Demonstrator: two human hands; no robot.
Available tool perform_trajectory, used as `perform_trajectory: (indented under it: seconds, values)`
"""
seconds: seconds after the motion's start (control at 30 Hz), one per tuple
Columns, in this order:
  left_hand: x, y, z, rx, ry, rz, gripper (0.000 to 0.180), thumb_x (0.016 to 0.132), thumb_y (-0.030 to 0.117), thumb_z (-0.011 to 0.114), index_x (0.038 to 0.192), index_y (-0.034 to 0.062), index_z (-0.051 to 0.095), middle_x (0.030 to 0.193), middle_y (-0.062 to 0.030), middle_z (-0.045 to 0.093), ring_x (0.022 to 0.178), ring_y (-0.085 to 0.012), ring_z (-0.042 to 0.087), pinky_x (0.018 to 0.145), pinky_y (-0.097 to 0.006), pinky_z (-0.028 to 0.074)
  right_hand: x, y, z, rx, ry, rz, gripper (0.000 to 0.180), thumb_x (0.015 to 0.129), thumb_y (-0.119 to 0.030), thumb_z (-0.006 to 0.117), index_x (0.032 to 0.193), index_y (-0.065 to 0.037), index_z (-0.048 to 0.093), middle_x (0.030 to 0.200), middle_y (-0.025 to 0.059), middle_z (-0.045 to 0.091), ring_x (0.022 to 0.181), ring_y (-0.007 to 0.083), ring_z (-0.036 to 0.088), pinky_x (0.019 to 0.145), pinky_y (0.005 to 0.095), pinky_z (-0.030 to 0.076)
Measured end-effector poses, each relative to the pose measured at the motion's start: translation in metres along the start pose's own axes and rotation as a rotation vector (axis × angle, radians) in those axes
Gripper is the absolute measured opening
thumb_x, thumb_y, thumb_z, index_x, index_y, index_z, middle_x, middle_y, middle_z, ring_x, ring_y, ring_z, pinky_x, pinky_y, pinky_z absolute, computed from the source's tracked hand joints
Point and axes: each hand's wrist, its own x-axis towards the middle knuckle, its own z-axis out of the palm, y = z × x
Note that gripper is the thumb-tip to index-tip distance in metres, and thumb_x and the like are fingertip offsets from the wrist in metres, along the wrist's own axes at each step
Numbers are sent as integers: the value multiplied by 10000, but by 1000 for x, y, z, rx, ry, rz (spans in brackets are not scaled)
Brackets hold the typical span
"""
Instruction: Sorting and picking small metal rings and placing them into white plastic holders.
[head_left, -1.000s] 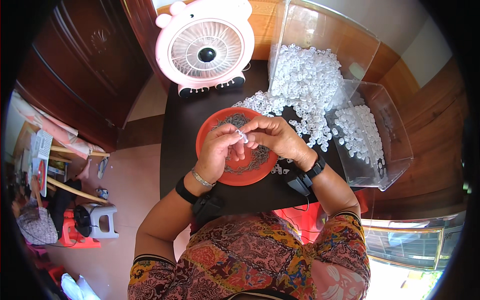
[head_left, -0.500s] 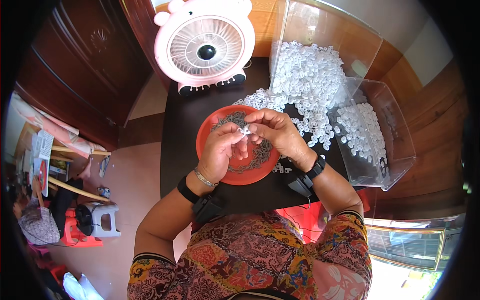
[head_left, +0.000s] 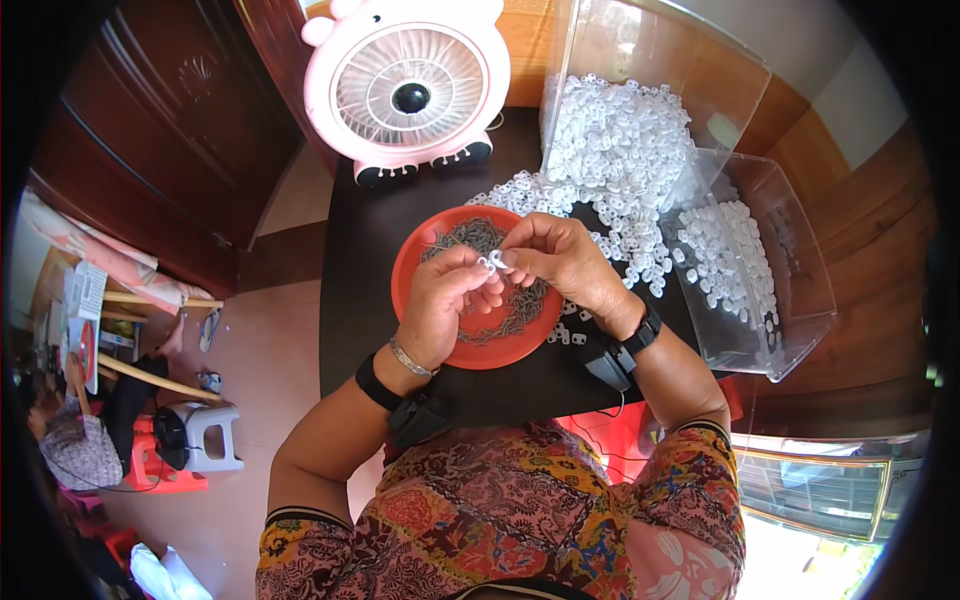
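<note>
Over an orange-red bowl [head_left: 408, 300] my two hands meet, fingertips almost touching. Thumb and fingers of my left hand [head_left: 436, 305] pinch a small white plastic clip [head_left: 484, 264]. My right hand [head_left: 570, 262] pinches another white clip [head_left: 497, 259] right beside it; whether the two are touching I cannot tell. Thin grey nails [head_left: 470, 235] lie loose in the bowl, around and below my fingers, which partly hide them. Loose white clips [head_left: 632, 240] spill across the dark table to the right of the bowl.
A clear bin [head_left: 620, 140] heaped with white clips stands at the back right. Beside it is a clear tray [head_left: 800, 330] with white pieces. A pink fan [head_left: 340, 120] stands at the back left. Another person [head_left: 85, 440] sits far left, near stools [head_left: 212, 440].
My right fingertips have shifted slightly, and a white clip in them shows more plainly. My left hand still holds its clip at about the same spot over the bowl.
</note>
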Motion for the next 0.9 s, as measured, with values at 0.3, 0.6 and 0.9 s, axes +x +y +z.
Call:
perform_trajectory:
  seconds: [0.3, 0.6, 0.9]
  values:
    - [0, -4, -1, 117, 34, -18, 158, 857, 181, 537, 783, 50, 584, 705, -28, 597, 589, -101, 550, 553, -212, 403, -1, 0, 3, 72, 57, -54, 93, 870, -35, 638, 951, 4, 616, 800, 19, 634, 702, 65, 577, 654, 205, 478]
    - [0, -5, -2, 137, 50, -13, 158, 856, 177, 536, 769, 54, 582, 697, -24, 596, 575, -94, 545, 539, -206, 401, -3, -2, 9, 27, 63, -105, 92, 873, -47, 633, 946, 8, 623, 772, 2, 624, 698, 51, 573, 648, 208, 484]
    - [0, -5, -2, 107, 84, -21, 156, 843, 166, 547, 746, 51, 586, 672, -15, 586, 570, -86, 535, 538, -216, 394, -3, 0, 8, 69, 95, -103, 93, 875, -52, 635, 948, 3, 618, 767, 9, 627, 692, 55, 575, 648, 208, 483]
